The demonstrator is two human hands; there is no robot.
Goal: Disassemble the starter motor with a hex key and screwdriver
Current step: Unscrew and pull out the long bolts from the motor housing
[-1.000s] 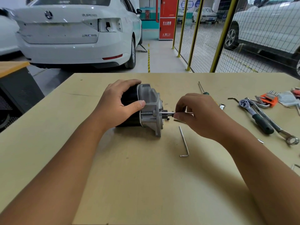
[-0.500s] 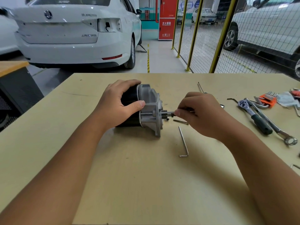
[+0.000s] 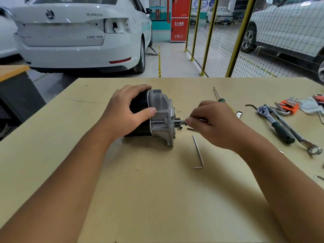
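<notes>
On the table point(image 3: 140, 190), the left hand point(image 3: 126, 113) is gripping the motor point(image 3: 157, 116) by its black body, judged heavy and rigid, while the right hand point(image 3: 215, 123) is pinching a thin tool at its bolted end.

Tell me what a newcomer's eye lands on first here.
The starter motor at the table's centre, gripped by the left hand while the right hand pinches a thin tool at its front. Then the white car behind, and the loose hex key beside the motor.
</notes>
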